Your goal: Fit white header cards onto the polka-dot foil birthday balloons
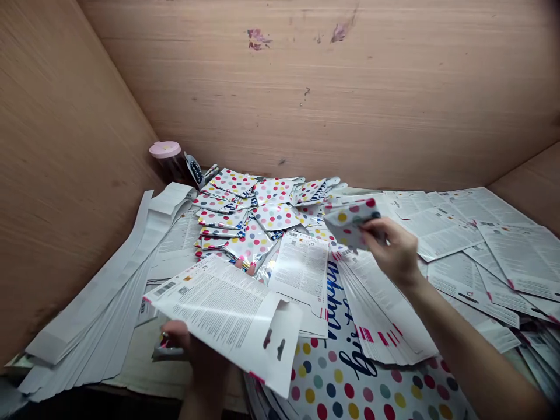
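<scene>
My left hand [199,350] is closed on a flat white printed card box [227,309] with a barcode, fine text and a hang-hole flap at its near right end. The box tilts across the palm, and fingertips show past its far edge. Beside the thumb is a small shiny item [168,350], too hidden to name. Raised to the right, my right hand [391,248] pinches a folded polka-dot packet [350,221]. Behind both hands, many similar folded packets [231,219] lie in stacked rows. Between the hands lies another printed white box [301,268].
Fanned white boxes [385,309] lie on a large polka-dot sheet [350,396] with blue lettering. More printed boxes [476,256] cover the right side. Long white paper strips [96,309] lie left. A pink-lidded container [165,150] stands in the back corner, by wooden walls [306,87].
</scene>
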A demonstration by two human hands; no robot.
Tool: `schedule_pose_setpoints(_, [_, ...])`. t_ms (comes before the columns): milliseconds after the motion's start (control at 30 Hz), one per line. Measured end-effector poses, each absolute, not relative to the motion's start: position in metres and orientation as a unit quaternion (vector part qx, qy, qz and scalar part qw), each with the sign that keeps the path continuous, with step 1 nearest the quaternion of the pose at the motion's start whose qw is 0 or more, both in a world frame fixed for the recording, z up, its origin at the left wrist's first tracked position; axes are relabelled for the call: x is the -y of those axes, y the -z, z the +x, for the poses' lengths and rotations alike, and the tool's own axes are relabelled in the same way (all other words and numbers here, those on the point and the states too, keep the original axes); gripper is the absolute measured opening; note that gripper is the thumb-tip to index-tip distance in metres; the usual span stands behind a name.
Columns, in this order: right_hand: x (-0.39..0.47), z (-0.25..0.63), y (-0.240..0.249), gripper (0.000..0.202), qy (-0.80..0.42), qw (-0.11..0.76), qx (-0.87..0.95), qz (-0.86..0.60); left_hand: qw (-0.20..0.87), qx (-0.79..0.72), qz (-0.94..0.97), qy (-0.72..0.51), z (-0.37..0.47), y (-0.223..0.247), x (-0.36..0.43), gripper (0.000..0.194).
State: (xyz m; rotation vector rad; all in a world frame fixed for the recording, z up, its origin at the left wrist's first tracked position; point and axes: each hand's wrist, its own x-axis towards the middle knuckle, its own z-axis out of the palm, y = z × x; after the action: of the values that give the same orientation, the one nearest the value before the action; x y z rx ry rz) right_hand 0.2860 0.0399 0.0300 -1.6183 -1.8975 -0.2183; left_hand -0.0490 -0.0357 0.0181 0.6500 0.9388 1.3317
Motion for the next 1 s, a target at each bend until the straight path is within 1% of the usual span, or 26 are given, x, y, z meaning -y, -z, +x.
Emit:
schedule_pose_setpoints(33, [-0.010,0.273,-0.035,0.030,0.093,0.389,0.712,-0.578,0.646,-0.398,0.262,-0.596,-0.046,-0.016,0.034,0.106])
schedule_pose_setpoints(67, [0.019,0.260,-0.040,0.043,0.099,0.445,0.710,-0.536,0.655,-0.382,0.237,-0.607,-0.043,-0.015,0.033,0.108])
schedule_pose_setpoints(100, [0.046,0.247,-0.045,0.052,0.076,0.446,0.737,-0.501,0.660,-0.368,0.214,-0.619,-0.039,-0.015,0.031,0.107])
schedule_pose_setpoints(133, [0.069,0.235,-0.050,0.053,0.043,0.417,0.780,-0.464,0.656,-0.361,0.196,-0.634,-0.035,-0.016,0.029,0.103])
schedule_pose_setpoints(200, [0.100,0.216,-0.055,0.051,0.031,0.348,0.852,-0.389,0.620,-0.362,0.183,-0.671,-0.028,-0.019,0.026,0.093])
schedule_pose_setpoints(267, [0.112,0.204,-0.056,0.048,0.063,0.305,0.885,-0.345,0.588,-0.366,0.185,-0.697,-0.024,-0.021,0.025,0.085])
schedule_pose_setpoints(300, [0.113,0.200,-0.054,0.048,0.077,0.293,0.890,-0.340,0.590,-0.363,0.186,-0.696,-0.023,-0.021,0.026,0.085])
schedule_pose_setpoints(400, [0.111,0.193,-0.049,0.045,0.068,0.239,0.895,-0.370,0.647,-0.347,0.188,-0.652,-0.023,-0.016,0.030,0.096])
schedule_pose_setpoints(467, [0.111,0.189,-0.048,0.041,0.050,0.220,0.900,-0.373,0.669,-0.351,0.193,-0.627,-0.023,-0.013,0.034,0.102])
schedule_pose_setpoints(667, [0.121,0.189,-0.053,0.038,-0.024,0.193,0.919,-0.342,0.662,-0.374,0.223,-0.610,-0.019,-0.017,0.039,0.108])
schedule_pose_setpoints(733, [0.121,0.190,-0.053,0.040,-0.010,0.182,0.917,-0.356,0.682,-0.373,0.226,-0.586,-0.017,-0.018,0.041,0.113])
schedule_pose_setpoints(833, [0.118,0.184,-0.051,0.046,0.065,0.165,0.895,-0.408,0.709,-0.367,0.228,-0.557,-0.012,-0.014,0.047,0.116])
schedule_pose_setpoints(900, [0.117,0.176,-0.049,0.046,0.100,0.147,0.885,-0.430,0.725,-0.351,0.223,-0.549,-0.009,-0.010,0.051,0.113])
schedule_pose_setpoints(1000, [0.119,0.162,-0.044,0.039,0.106,0.115,0.870,-0.467,0.740,-0.334,0.209,-0.545,-0.005,-0.010,0.054,0.107])
